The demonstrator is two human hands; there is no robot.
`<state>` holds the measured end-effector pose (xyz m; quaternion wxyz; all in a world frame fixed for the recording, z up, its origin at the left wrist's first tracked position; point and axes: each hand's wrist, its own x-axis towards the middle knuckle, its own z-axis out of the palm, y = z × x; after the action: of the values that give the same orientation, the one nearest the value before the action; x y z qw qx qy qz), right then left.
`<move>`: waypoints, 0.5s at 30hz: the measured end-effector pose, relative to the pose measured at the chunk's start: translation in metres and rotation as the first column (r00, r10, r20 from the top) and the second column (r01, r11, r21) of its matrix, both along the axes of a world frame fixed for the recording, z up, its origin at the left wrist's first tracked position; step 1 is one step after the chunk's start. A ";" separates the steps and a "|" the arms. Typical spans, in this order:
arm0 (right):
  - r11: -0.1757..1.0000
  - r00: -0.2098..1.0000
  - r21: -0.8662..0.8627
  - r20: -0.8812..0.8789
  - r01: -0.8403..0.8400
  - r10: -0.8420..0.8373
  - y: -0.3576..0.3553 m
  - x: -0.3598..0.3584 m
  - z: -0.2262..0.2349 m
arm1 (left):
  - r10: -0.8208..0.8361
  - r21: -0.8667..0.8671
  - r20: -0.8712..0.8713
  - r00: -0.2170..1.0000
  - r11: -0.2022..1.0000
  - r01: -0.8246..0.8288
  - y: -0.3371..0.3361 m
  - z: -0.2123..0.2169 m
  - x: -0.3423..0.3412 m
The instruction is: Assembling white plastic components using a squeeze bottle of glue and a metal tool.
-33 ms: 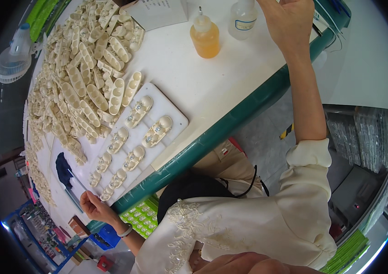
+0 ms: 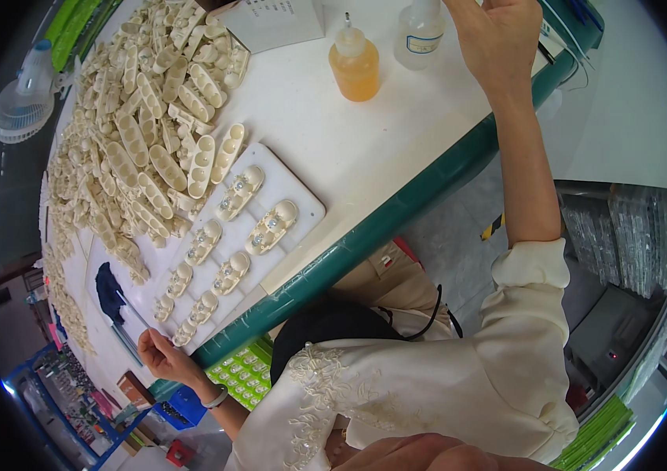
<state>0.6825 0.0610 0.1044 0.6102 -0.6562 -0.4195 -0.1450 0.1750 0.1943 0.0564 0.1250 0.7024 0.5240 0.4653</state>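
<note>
My left hand (image 2: 164,359) is at the near left table edge, fingers curled together beside the lower corner of a white board (image 2: 302,206). A thin grey stick lies close to its fingertips, and whether they grip it is unclear. On the board stand two rows of cream moulded pieces (image 2: 271,228) of graded size, several with small shiny stones. My right hand (image 2: 502,47) is raised at the top right, its fingertips cut off by the upper edge. Nearest to it stand a clear bottle with a label (image 2: 418,35) and an orange liquid bottle with a metal tip (image 2: 355,69).
A large heap of cream moulded parts (image 2: 141,133) covers the table's left side. A white box (image 2: 275,22) sits behind it. Dark blue cloth (image 2: 109,292) lies near the left hand. Green padding (image 2: 396,200) edges the table. A green tray of small pieces (image 2: 241,372) is below.
</note>
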 end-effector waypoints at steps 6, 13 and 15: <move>0.991 0.999 0.127 0.033 -0.041 0.037 0.010 0.009 -0.014 | 0.012 -0.003 0.010 1.000 1.000 -0.012 0.001 0.000 -0.002; 0.989 0.997 0.126 -0.004 -0.078 0.079 0.008 -0.001 -0.008 | 0.021 -0.018 0.028 0.999 1.000 -0.020 0.002 -0.001 -0.002; 0.988 0.996 0.131 0.013 -0.084 0.083 0.009 -0.002 -0.008 | 0.008 -0.019 0.039 0.999 1.000 -0.007 0.003 -0.002 -0.005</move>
<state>0.6808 0.0703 0.0959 0.6561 -0.5959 -0.4384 -0.1492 0.1698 0.1976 0.0544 0.1400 0.6899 0.5285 0.4744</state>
